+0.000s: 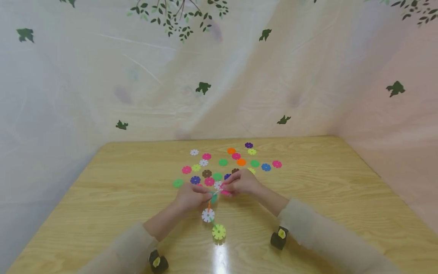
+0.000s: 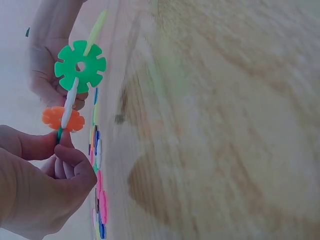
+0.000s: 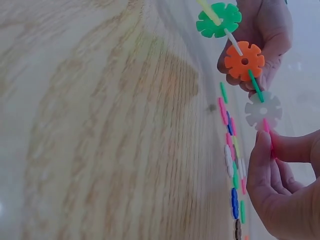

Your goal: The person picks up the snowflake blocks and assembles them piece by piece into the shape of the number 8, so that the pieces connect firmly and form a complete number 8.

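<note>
Notched plastic discs hang in a chain above the table: a yellow disc [image 1: 219, 232] at the bottom, then green, white, orange, green, white and pink. My left hand [image 1: 192, 196] pinches the upper green disc [image 3: 256, 86] between thumb and fingers, just past the orange disc [image 3: 244, 61]. With thumb and forefinger my right hand [image 1: 243, 182] grips the pink disc [image 3: 268, 136], whose edge meets the notched rim of the white disc [image 3: 263, 111]. How deep the two slots sit in each other cannot be told. In the left wrist view the lower green disc [image 2: 80, 67] faces the camera.
Many loose discs lie flat beyond the hands, among them a blue disc [image 1: 266, 167], a brown disc [image 1: 207, 173] and an orange disc [image 1: 231, 151]. The wooden table [image 1: 102, 213] ends at a leaf-printed curtain [image 1: 154, 95]. Each wrist carries a small dark device.
</note>
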### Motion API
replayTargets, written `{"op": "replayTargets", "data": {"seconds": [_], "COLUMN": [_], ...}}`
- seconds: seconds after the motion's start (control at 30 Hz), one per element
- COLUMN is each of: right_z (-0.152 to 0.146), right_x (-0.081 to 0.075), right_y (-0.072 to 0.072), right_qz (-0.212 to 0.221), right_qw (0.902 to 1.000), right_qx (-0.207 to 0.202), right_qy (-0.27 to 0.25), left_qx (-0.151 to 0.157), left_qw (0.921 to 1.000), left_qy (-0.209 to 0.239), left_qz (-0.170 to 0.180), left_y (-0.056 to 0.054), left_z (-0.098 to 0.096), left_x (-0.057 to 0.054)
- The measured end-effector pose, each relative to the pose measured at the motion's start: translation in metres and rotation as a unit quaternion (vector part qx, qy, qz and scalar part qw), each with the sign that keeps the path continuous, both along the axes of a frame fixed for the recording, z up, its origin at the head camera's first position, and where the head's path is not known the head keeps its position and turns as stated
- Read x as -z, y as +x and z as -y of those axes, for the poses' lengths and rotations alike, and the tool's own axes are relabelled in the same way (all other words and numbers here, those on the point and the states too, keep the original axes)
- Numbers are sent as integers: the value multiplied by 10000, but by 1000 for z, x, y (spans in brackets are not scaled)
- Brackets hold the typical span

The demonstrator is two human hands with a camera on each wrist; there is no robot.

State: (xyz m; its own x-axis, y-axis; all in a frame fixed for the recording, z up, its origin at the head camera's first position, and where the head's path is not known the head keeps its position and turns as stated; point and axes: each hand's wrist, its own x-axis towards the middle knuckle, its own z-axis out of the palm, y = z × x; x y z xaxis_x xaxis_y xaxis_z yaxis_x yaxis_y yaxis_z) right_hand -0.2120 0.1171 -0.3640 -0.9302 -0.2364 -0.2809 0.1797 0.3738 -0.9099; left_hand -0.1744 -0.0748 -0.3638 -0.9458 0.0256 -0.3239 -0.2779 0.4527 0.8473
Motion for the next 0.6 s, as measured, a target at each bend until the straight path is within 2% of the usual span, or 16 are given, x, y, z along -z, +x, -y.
{"op": "replayTargets", "data": {"seconds": [0.23, 0.43, 0.6], "right_z": [-6, -8, -11], "right_x": [-1, -3, -6], "right_y": [1, -3, -6], "right_qz": [179, 735, 993], "right_qw": [9985, 9874, 9812], "right_qx": [54, 451, 493], "right_qy": [-507, -1330, -1578], "left_qx": [61, 101, 110], "left_qw": [9996, 9971, 9921], "left_qy": [259, 746, 1245], "left_qz": [22, 88, 73], "left_y": [-1, 2, 4], "left_z": [1, 2, 3], "left_x": [-4, -6, -4]}}
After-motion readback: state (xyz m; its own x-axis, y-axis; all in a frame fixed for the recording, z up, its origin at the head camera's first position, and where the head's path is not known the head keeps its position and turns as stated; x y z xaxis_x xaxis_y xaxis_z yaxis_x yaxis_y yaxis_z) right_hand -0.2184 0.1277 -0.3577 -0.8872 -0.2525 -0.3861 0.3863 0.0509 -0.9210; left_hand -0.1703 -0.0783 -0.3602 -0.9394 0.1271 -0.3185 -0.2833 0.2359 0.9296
